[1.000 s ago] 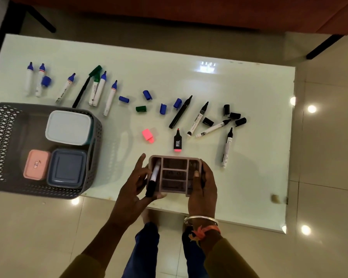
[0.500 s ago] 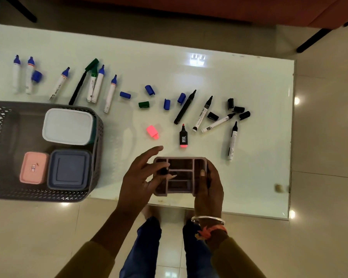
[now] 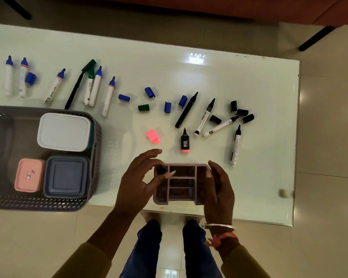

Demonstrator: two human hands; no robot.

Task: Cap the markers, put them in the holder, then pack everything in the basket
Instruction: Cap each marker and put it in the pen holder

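Observation:
A mauve compartment holder [image 3: 180,202] sits at the table's near edge. My right hand [image 3: 219,189] grips its right side. One capped black marker [image 3: 161,169] stands in its left compartment; my left hand [image 3: 137,183] hovers over it with fingers spread, fingertips beside the cap. Uncapped black markers [image 3: 186,110] and loose black caps [image 3: 241,112] lie beyond on the right. A pink-tipped highlighter [image 3: 185,141] and its pink cap [image 3: 153,135] lie just past the holder. Blue and green uncapped markers [image 3: 94,87] lie at far left, with blue caps [image 3: 124,97] and a green cap [image 3: 143,107] mid-table.
A grey mesh basket [image 3: 38,205] overhangs the table's left near corner, holding a white box [image 3: 63,131], a pink box [image 3: 28,175] and a blue-grey box [image 3: 66,176]. The white glass table [image 3: 259,87] ends close on the right. My legs show below the edge.
A second ago my left hand held the marker slanted at the holder's left side. It now stands inside the left compartment and my fingers have spread off it. The right hand stayed put.

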